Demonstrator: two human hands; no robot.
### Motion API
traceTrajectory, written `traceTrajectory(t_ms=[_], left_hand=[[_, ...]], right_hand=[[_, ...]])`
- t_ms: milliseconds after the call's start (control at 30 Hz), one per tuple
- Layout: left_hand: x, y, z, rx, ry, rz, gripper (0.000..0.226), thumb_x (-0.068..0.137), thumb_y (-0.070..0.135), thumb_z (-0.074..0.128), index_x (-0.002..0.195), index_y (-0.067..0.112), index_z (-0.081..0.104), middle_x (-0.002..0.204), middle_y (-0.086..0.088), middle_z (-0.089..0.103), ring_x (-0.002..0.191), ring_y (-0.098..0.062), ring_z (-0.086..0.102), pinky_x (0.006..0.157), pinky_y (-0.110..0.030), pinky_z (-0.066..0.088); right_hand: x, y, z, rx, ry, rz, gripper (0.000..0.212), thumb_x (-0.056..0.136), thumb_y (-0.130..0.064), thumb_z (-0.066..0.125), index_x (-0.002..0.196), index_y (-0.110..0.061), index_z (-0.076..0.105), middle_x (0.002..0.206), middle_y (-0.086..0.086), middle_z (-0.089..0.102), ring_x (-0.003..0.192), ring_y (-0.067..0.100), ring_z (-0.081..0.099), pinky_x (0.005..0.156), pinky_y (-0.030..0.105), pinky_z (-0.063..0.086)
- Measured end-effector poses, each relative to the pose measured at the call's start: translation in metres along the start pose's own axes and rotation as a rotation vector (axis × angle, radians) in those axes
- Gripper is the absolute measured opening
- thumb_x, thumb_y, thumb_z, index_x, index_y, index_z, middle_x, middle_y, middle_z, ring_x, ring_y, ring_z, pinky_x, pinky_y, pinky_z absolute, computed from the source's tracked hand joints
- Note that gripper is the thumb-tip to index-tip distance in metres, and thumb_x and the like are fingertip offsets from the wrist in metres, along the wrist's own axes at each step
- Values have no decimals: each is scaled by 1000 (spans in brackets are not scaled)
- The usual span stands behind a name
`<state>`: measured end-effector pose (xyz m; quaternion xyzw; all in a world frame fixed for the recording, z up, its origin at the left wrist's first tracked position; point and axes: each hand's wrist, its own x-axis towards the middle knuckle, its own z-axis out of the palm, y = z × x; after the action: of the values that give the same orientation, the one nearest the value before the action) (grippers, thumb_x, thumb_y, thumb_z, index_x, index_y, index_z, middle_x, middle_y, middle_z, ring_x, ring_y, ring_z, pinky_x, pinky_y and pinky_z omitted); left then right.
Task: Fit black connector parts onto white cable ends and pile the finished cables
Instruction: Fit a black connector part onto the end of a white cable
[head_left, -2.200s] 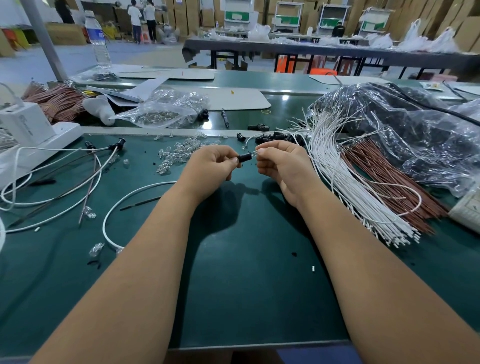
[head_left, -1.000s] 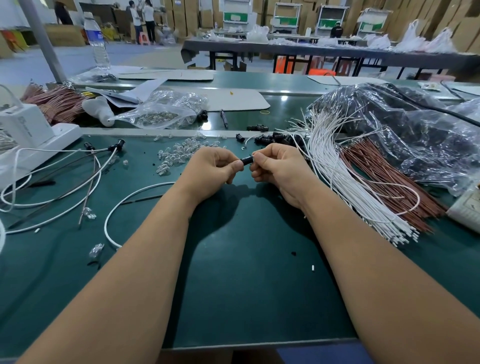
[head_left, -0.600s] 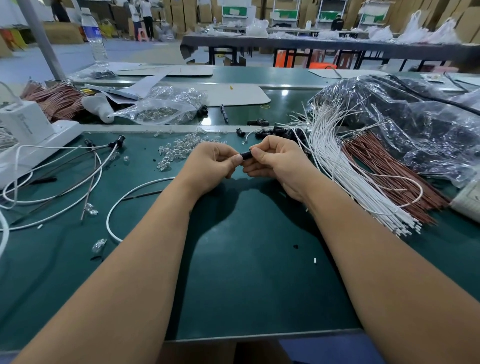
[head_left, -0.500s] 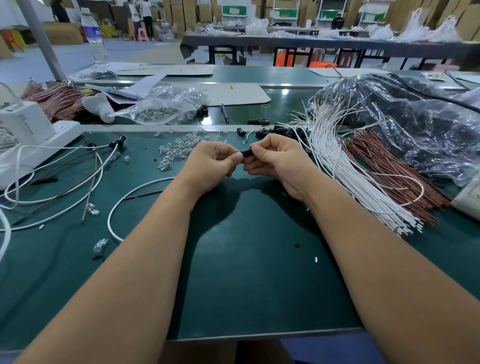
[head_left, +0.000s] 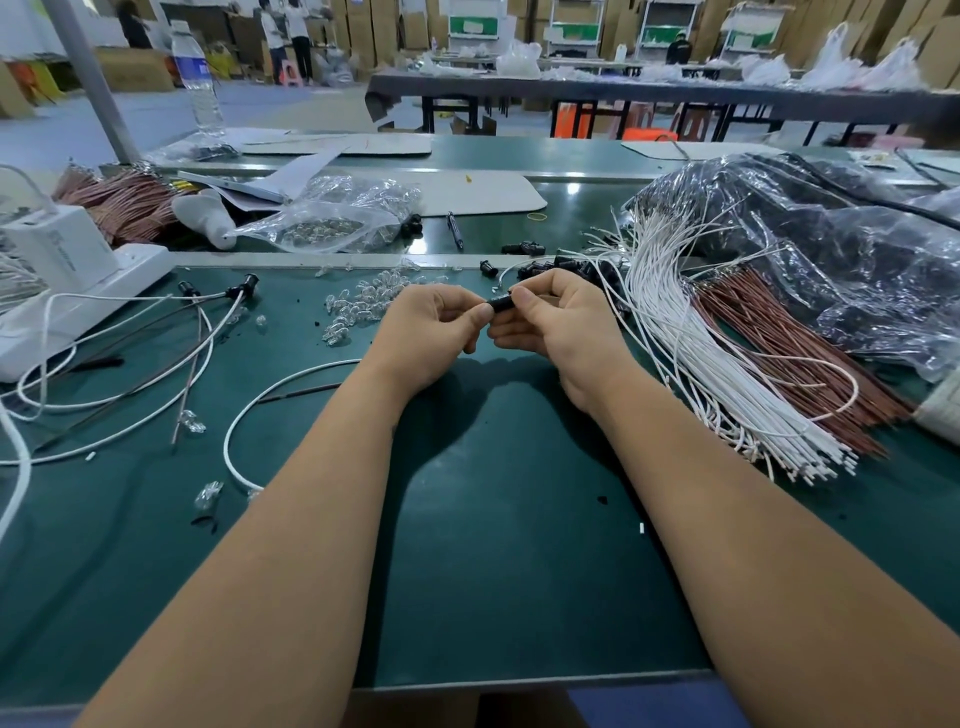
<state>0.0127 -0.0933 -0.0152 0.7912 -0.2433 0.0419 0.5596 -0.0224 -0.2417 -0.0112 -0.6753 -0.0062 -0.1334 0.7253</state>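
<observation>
**Open mat below, clutter on three sides**

Nearer than the fingers (head_left: 480, 313), the green tabletop (head_left: 509, 571) lies bare. Just beyond them sit clear beads (head_left: 358, 306) and black connector parts (head_left: 561, 265); right, white cables (head_left: 691, 353) fan out; left, finished cables (head_left: 130, 358) sprawl.

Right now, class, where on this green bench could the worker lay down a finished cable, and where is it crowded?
Bare mat lies between the forearms, near the front edge. Another free patch sits right of the right hand, below the white cable bundle. Crowded: loose cables at left, clear parts and black connectors beyond the left hand.
</observation>
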Motion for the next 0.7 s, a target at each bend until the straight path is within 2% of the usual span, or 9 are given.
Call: traceTrajectory(t_ms=[200, 333, 467, 533, 600, 667, 700], left_hand=[[3, 1, 6, 0, 8, 5, 16, 96, 10, 56, 90, 6, 70, 58, -1, 55, 46, 1, 41, 53, -9, 34], [4, 1, 8, -17, 25, 7, 17, 96, 11, 55, 90, 8, 71, 58, 0, 55, 50, -1, 43, 56, -11, 36], [3, 1, 6, -15, 64, 17, 14, 95, 11, 57, 91, 11, 71, 58, -1, 56, 50, -3, 44, 55, -12, 37], [2, 2, 7, 19, 68, 30, 14, 95, 10, 57, 92, 7, 71, 58, -1, 57, 47, 1, 43, 53, -10, 36], [1, 4, 7, 89, 66, 40, 15, 95, 11, 57, 91, 7, 71, 59, -1, 59, 46, 1, 44, 51, -10, 35], [2, 6, 6, 193, 73, 46, 17, 96, 15, 54, 90, 10, 69, 63, -2, 62, 47, 0, 45, 53, -17, 37], [3, 6, 4, 264, 93, 39, 19, 98, 18, 51, 91, 12, 68, 65, -2, 63, 49, -3, 46, 54, -24, 38]], right_hand=[[3, 4, 2, 90, 82, 4, 15, 100, -3, 47, 86, -2, 55, 72, 16, 67, 60, 20, 68, 58, 26, 57], [6, 5, 3, 130, 93, 13, 19, 102, -4, 42, 88, -3, 55, 67, 11, 69, 61, 20, 70, 59, 26, 57], [10, 5, -1, 323, 90, 69, 25, 104, -5, 34, 91, -3, 55, 64, 7, 69, 63, 22, 70, 62, 27, 57], [10, 5, -2, 216, 54, 46, 17, 100, -5, 44, 94, -7, 59, 72, 6, 68, 63, 15, 68, 63, 25, 55], [8, 7, 2, 1, 32, -14, 10, 96, -5, 55, 91, -11, 62, 77, 3, 66, 62, 8, 65, 62, 22, 53], [7, 5, 9, -96, 72, -42, 11, 94, -5, 58, 88, -13, 62, 77, 2, 65, 60, 7, 63, 61, 20, 52], [9, 2, 13, -54, 122, -37, 11, 94, -5, 58, 87, -13, 61, 77, 3, 63, 61, 9, 61, 61, 20, 52]])
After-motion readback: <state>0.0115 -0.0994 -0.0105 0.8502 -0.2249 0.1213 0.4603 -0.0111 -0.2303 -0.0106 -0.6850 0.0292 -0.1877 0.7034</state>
